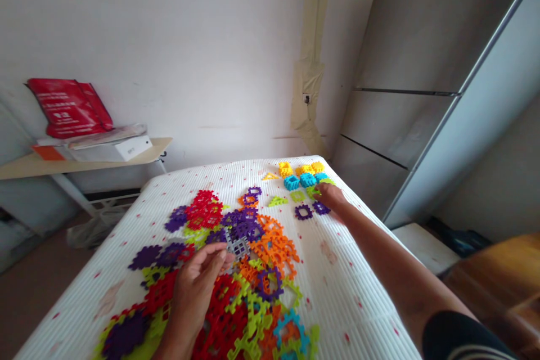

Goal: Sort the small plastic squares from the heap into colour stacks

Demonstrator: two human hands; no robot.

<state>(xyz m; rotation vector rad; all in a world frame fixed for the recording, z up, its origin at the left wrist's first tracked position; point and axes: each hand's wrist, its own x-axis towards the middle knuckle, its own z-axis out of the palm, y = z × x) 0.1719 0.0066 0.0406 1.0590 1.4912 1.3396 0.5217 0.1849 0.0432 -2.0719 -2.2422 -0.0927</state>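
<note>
Over the colourful pile, my left hand [201,275] has its thumb and fingers drawn together at the edge of a grey square lattice piece [238,247]. My right hand [332,197] reaches to the far right of the table, its fingertips closed on a lime-green toothed piece [313,191]; part of that piece is hidden by the fingers. Just in front of this hand lie two purple square frames, one a purple frame [303,212] and the other a purple frame [321,207] partly under the hand. A flat green square [297,196] lies to their left.
Blue cubes [291,182] and yellow cubes [286,169] stand in rows beyond my right hand. Red pieces [204,209], orange pieces [274,242] and purple ones spread across the white table cover [337,287]. A side table [162,146] stands left, a grey refrigerator [392,118] right.
</note>
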